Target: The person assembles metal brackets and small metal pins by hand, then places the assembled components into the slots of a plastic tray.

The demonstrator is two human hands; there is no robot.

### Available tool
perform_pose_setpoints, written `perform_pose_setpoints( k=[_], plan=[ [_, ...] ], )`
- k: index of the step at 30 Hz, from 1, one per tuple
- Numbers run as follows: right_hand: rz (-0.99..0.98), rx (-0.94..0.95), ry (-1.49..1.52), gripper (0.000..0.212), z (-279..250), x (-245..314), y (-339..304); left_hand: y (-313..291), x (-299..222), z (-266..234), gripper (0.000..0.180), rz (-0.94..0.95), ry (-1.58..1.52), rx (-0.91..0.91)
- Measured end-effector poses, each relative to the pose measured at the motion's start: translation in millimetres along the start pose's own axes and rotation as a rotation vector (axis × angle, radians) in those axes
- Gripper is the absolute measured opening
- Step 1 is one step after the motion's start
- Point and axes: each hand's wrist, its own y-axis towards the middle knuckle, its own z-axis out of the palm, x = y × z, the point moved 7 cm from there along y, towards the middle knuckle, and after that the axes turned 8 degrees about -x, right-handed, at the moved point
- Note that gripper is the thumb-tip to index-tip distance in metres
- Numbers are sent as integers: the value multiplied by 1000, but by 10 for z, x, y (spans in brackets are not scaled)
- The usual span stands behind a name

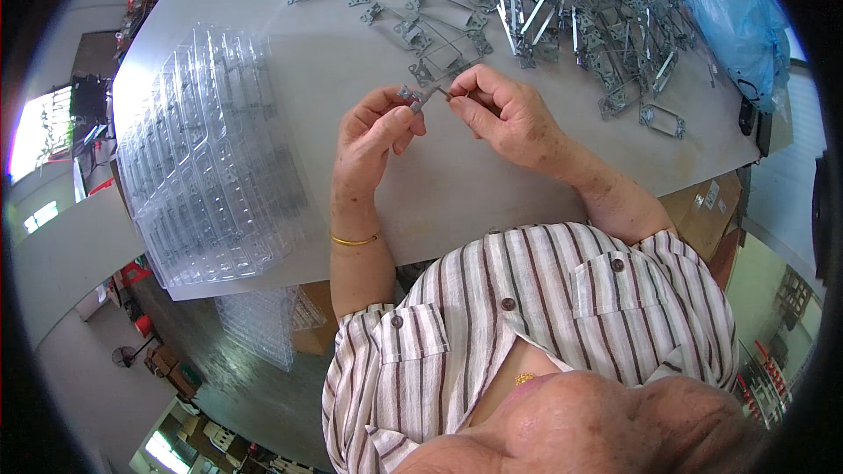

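Over the middle of the table, my left hand [376, 127] is closed, pinching a small grey metal bracket [413, 98] between thumb and fingers. Facing it, my right hand [509, 118] pinches a thin dark rod [443, 93] whose tip meets the bracket or comes very near it. My fingers hide most of the rod, so its kind is unclear. Just beyond both hands, several loose rectangular metal frames [439, 57] lie on the table. A large heap of similar grey metal frames [606, 17] spreads farther back to the right.
Stacked clear plastic trays [211, 158] with rows of compartments cover the left of the white table [386, 202]. A blue plastic bag [738, 31] sits at the far right. Below the table stand a cardboard box [702, 211] on the right and more clear trays [259, 325] on the left.
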Motion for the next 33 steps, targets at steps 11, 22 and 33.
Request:
perform_pose_setpoints(
  k=[11,22,33],
  plan=[
    [395,211,483,29,78,-115,-2,-19,56,68,31,-80,122,52],
    [413,277,323,27,60,-159,-19,-72,36,217,36,-124,188,204],
    [238,65,240,20,-74,-96,60,24,43,62,29,-130,-92,-24]
  ],
)
